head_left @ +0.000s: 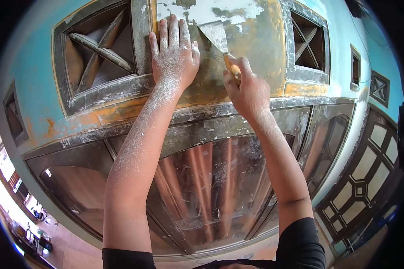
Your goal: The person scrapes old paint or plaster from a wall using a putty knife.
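My right hand (249,89) is wrapped round the wooden handle of a scraper (215,36). Its wide metal blade lies against the wall panel (256,58), tilted up and to the left, with the edge near a ragged patch of white paint (202,12). To the left of the blade, my left hand (175,56) rests flat on the same panel with its fingers stretched upward. White dust or flakes coat the back of that hand and its forearm. Bare greyish-brown and yellowish surface shows on the panel below the white patch.
Framed vent openings with crossed bars stand on both sides, one at the left (101,51) and one at the right (307,40). Below runs a dark window frame (202,114) with glass and orange curtains (211,188) behind it. A dark panelled door (363,172) is at far right.
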A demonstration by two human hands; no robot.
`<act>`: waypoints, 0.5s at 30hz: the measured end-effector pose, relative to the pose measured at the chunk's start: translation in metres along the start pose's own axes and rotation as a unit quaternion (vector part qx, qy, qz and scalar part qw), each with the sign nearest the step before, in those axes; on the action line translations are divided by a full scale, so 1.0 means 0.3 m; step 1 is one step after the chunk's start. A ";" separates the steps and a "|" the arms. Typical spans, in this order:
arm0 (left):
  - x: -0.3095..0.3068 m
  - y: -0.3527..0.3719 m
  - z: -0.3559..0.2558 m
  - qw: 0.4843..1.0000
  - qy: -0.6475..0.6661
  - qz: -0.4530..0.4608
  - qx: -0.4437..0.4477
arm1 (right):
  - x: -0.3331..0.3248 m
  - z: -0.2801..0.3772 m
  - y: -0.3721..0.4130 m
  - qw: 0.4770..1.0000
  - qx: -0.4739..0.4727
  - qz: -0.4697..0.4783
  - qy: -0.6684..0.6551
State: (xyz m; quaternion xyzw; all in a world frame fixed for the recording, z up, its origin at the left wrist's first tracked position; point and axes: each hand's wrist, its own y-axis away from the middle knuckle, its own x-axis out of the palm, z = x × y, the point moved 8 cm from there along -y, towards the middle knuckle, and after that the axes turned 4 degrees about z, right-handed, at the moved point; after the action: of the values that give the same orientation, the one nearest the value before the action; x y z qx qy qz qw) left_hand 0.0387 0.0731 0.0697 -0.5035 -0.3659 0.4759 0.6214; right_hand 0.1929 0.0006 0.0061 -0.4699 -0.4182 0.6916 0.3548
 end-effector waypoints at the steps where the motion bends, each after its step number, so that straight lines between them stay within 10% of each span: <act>1: -0.003 0.000 0.000 1.000 0.008 0.000 0.001 | -0.001 -0.002 -0.004 1.000 -0.011 -0.010 0.001; 15: -0.019 0.004 -0.001 1.000 0.015 -0.014 0.006 | -0.048 -0.248 0.025 0.995 0.070 -0.067 -0.001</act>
State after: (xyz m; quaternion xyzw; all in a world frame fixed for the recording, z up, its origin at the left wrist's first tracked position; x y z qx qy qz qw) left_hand 0.0372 0.0676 0.0685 -0.5012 -0.3609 0.4619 0.6366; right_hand 0.2672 0.0033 -0.0111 -0.4144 -0.4000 0.6940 0.4320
